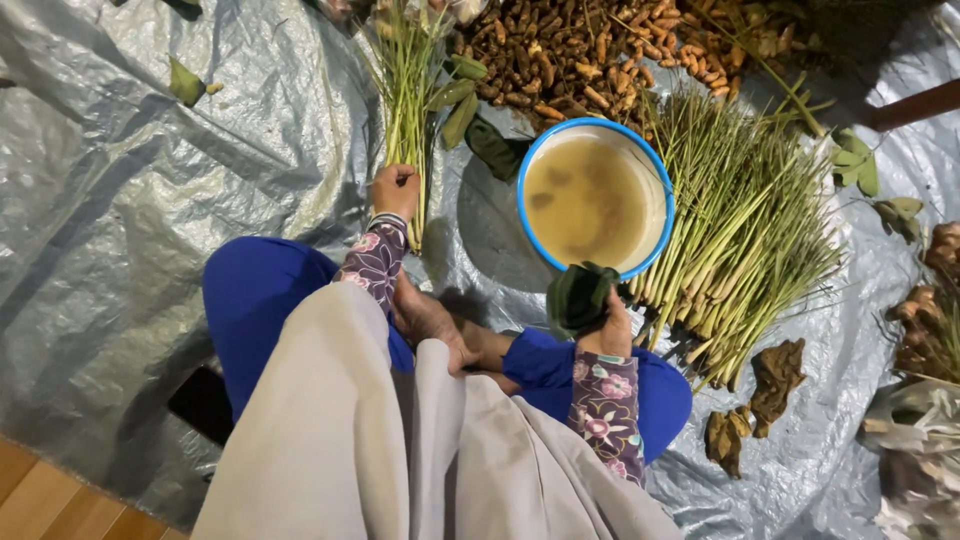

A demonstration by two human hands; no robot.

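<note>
My left hand [396,190] is closed around the base of a bundle of green lemongrass stalks [407,90] that lies on the silver tarp [120,230], pointing away from me. My right hand [608,335] grips a dark green folded leaf [580,297] just below the rim of a white basin with a blue rim [640,150], which holds murky brown water. I sit cross-legged in blue trousers, and my bare foot shows between my knees.
A large heap of lemongrass [745,230] lies right of the basin. Behind it is a pile of turmeric roots [590,55]. Loose green leaves [470,110] and dried brown leaves [775,375] are scattered about. Ginger roots [925,320] sit at far right. Wooden floor [60,500] shows at lower left.
</note>
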